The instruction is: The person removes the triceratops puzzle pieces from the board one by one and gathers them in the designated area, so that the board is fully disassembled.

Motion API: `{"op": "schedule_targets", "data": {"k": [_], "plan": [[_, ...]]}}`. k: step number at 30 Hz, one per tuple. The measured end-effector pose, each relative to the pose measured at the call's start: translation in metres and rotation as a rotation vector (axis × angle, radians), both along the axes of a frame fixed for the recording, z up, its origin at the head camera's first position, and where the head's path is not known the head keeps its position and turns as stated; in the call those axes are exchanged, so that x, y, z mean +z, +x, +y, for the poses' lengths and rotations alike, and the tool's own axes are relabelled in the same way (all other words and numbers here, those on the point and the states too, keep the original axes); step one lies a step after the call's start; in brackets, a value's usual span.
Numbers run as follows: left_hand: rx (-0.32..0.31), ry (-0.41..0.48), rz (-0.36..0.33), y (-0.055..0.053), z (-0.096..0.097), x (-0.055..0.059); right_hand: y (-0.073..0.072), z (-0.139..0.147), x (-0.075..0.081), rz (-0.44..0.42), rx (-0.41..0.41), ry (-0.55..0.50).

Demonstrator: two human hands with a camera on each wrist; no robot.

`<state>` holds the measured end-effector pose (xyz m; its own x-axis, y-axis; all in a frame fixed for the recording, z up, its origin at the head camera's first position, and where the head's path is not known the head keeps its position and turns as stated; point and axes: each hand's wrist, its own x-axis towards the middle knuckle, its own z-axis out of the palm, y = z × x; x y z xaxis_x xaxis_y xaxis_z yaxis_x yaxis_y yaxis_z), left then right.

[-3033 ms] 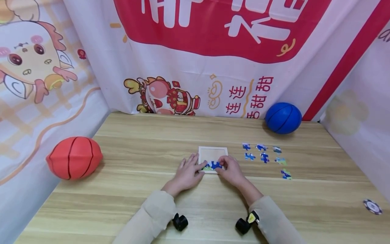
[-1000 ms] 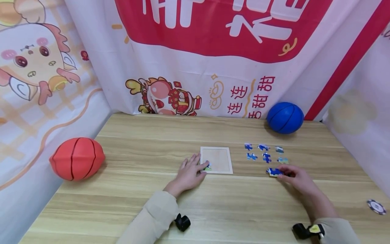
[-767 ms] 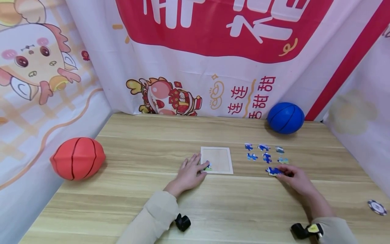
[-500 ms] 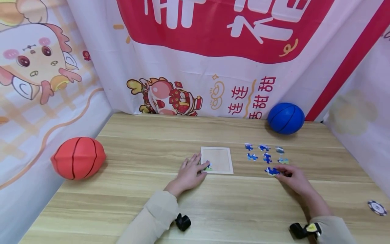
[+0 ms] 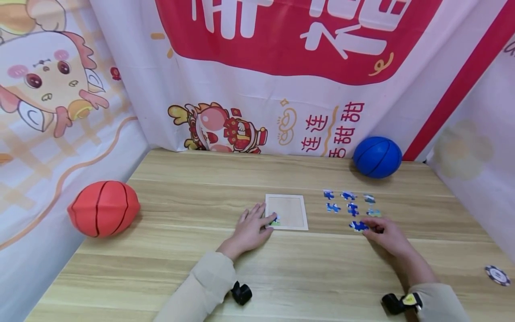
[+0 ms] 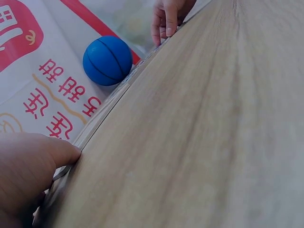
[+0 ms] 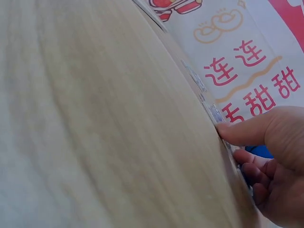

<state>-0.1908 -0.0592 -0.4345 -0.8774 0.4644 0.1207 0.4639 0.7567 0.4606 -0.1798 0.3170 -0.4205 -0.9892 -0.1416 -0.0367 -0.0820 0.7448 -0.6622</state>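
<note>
A square puzzle frame lies at mid-table, one green-and-blue puzzle piece in its near left corner. My left hand rests along the frame's left side, fingers spread, with the index fingertip on that corner piece. Off to the right, my right hand pinches a blue puzzle piece by its right end, close over the table. In the right wrist view the thumb and curled fingers meet low at the table; the fingers partly cover the piece.
Several loose pieces, such as a blue puzzle piece, lie in rows just beyond my right hand. A blue ball sits at the back right, a red ball at the left. A poker chip lies far right.
My right hand has gone from the frame to the right with a blue piece, which has left the frame. Lately that piece has shifted slightly left and lies flatter. My left hand stays put.
</note>
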Motion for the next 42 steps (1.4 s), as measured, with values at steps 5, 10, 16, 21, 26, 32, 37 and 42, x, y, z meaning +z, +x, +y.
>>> {"op": "schedule_targets", "data": {"k": [5, 10, 16, 21, 26, 32, 37, 42], "plan": [[-0.007, -0.013, 0.012, 0.0, 0.0, -0.002, 0.001, -0.001, 0.009, -0.034, 0.02, -0.004], [-0.004, -0.011, 0.029, 0.0, 0.0, -0.003, 0.001, -0.015, 0.021, 0.007, 0.017, -0.007], [0.003, 0.026, 0.027, -0.001, -0.003, -0.002, -0.008, -0.055, 0.031, 0.061, 0.084, -0.108], [0.024, 0.085, 0.013, -0.006, -0.008, -0.004, -0.018, -0.1, 0.03, 0.024, 0.131, -0.175], [0.044, 0.062, 0.023, -0.011, -0.016, -0.005, -0.023, -0.139, 0.025, -0.022, 0.172, -0.212], [0.02, -0.032, 0.021, -0.013, -0.019, -0.007, -0.024, -0.17, 0.011, -0.01, 0.236, -0.238], [0.021, -0.06, 0.023, -0.013, -0.019, -0.007, -0.026, -0.185, -0.003, 0.053, 0.245, -0.191], [0.004, -0.025, 0.041, -0.013, -0.019, -0.008, -0.024, -0.194, -0.008, 0.111, 0.2, -0.086]]}}
